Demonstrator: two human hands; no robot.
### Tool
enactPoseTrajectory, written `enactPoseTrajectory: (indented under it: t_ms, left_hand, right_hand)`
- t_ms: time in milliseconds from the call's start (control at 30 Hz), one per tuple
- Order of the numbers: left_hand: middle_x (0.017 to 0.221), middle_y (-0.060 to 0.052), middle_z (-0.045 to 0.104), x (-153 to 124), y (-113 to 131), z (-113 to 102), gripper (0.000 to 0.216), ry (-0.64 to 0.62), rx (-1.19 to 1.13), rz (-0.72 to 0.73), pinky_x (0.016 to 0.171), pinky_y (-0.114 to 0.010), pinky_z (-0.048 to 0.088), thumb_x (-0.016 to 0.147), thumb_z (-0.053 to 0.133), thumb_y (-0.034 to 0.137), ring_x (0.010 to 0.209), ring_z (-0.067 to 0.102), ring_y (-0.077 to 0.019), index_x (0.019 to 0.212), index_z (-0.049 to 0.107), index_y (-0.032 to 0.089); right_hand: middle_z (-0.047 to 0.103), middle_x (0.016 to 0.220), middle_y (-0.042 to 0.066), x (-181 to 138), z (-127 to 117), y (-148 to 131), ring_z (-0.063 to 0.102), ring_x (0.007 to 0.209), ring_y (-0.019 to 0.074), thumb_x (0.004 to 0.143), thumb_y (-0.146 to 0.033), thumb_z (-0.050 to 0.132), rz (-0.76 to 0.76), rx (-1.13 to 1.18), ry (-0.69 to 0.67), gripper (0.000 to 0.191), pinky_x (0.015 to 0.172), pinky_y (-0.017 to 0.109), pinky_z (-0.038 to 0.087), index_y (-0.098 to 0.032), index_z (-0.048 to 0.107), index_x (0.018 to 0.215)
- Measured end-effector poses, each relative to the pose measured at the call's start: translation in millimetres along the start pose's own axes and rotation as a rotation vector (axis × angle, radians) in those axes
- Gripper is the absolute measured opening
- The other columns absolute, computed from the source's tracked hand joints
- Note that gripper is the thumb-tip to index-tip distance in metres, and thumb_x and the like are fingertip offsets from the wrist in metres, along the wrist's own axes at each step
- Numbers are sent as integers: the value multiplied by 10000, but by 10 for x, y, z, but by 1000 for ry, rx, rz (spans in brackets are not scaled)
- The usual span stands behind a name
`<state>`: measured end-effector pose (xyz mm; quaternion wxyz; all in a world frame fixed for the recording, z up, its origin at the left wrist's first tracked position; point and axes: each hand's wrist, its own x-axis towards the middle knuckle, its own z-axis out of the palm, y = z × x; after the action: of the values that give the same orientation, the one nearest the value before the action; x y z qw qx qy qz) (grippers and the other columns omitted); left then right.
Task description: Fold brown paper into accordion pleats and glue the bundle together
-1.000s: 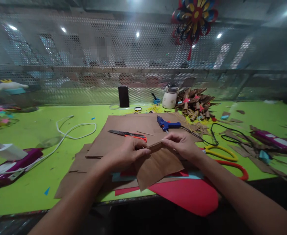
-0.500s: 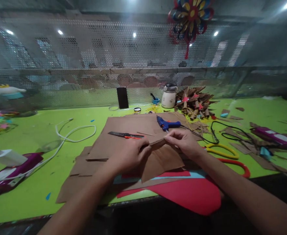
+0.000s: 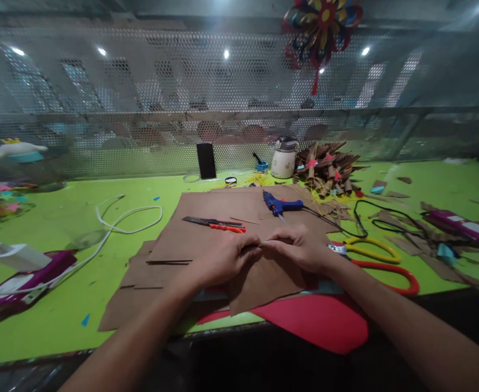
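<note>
A piece of brown kraft paper (image 3: 264, 283) is pinched along its far edge by both hands, and its wide part hangs down toward me. My left hand (image 3: 237, 256) closes on the edge from the left. My right hand (image 3: 296, 247) grips it close by, thumb and fingers together, the fingertips of both hands almost touching. Just beyond them a utility knife (image 3: 215, 224) with an orange handle and a blue glue gun (image 3: 281, 204) lie on stacked brown sheets (image 3: 198, 204). The edge between my fingers is largely hidden.
Scissors with yellow and red handles (image 3: 386, 270) lie by my right forearm. Red paper (image 3: 317, 321) overhangs the front edge. Purple power strips (image 3: 462, 225) sit on the table with a white cable (image 3: 129, 230) at left. Behind stand a jar (image 3: 283, 159) and brown paper rolls (image 3: 325, 169).
Both hands have come closer together along the paper's edge, the right one moving left and slightly nearer me. The paper's lower part has shifted a little toward the left and nearer.
</note>
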<state>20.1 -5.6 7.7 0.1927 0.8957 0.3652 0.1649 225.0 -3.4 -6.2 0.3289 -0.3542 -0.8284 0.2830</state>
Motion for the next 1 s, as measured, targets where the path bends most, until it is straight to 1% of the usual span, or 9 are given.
enactPoseTrajectory:
  t_ms: [100, 233, 333, 500, 633, 733, 867, 933, 1000]
  left_hand:
    - [732, -22, 583, 0, -5, -4, 224, 4, 47, -21, 584, -220, 307, 870, 410, 323, 634, 475, -120, 890, 580, 178]
    - [656, -18, 543, -23, 4, -68, 282, -8, 108, -92, 544, -224, 269, 861, 412, 368, 583, 434, -118, 760, 572, 160]
    - [653, -13, 532, -43, 17, -118, 309, -21, 102, -117, 530, -223, 258, 864, 396, 381, 577, 423, -114, 739, 563, 153]
    - [704, -14, 553, -45, -40, -146, 361, -14, -21, -103, 571, -223, 310, 888, 329, 404, 634, 455, -121, 823, 574, 148]
    - [712, -1, 535, -21, -123, -170, 347, -41, -145, -81, 595, -220, 332, 875, 361, 409, 659, 457, -121, 794, 565, 141]
    - [701, 12, 497, -12, -146, -201, 328, -42, -288, -82, 595, -209, 336, 853, 407, 417, 656, 434, -110, 760, 553, 139]
    - [691, 20, 470, -38, -131, -229, 334, -58, -596, -184, 542, -195, 321, 810, 471, 464, 604, 406, -91, 765, 536, 139]
    - [702, 16, 482, -61, -108, -213, 344, -87, -777, -250, 526, -195, 319, 795, 489, 486, 580, 411, -86, 812, 528, 145]
    - [699, 13, 485, -78, -76, -165, 350, -124, -924, -288, 522, -196, 324, 787, 501, 497, 561, 415, -83, 832, 517, 150]
  right_hand:
    - [634, 662, 16, -3, 14, 36, 526, 606, 116, 837, -344, 488, 15, -46, 31, 270, 557, 215, 366, -150, 666, 776]
    - [580, 634, 4, 8, 17, 83, 481, 596, 108, 839, -328, 476, 67, -57, 68, 262, 541, 211, 334, -146, 634, 735]
    - [519, 601, -14, 29, -16, 115, 444, 584, 97, 832, -342, 483, 115, -29, 58, 269, 527, 206, 307, -141, 600, 697]
    - [394, 556, -52, 40, -100, 204, 344, 496, 59, 830, -425, 474, 181, 204, -23, 334, 455, 188, 248, -141, 516, 659]
    - [337, 482, -83, 6, -142, 217, 284, 386, 38, 819, -460, 488, 235, 419, -94, 330, 372, 174, 208, -155, 507, 696]
    - [353, 446, -92, -7, -168, 209, 301, 324, 33, 779, -467, 548, 274, 477, -35, 317, 319, 164, 211, -164, 508, 694]
    - [443, 436, -67, 19, -221, 228, 362, 308, 50, 778, -506, 527, 250, 668, 145, 341, 297, 165, 259, -173, 528, 702]
    - [561, 547, -25, 31, -232, 200, 492, 417, 78, 779, -494, 533, 205, 787, 187, 321, 383, 178, 383, -180, 579, 831]
    - [640, 749, 5, 24, -214, 117, 597, 625, 113, 719, -421, 634, 178, 853, 106, 367, 564, 219, 481, -210, 576, 1013]
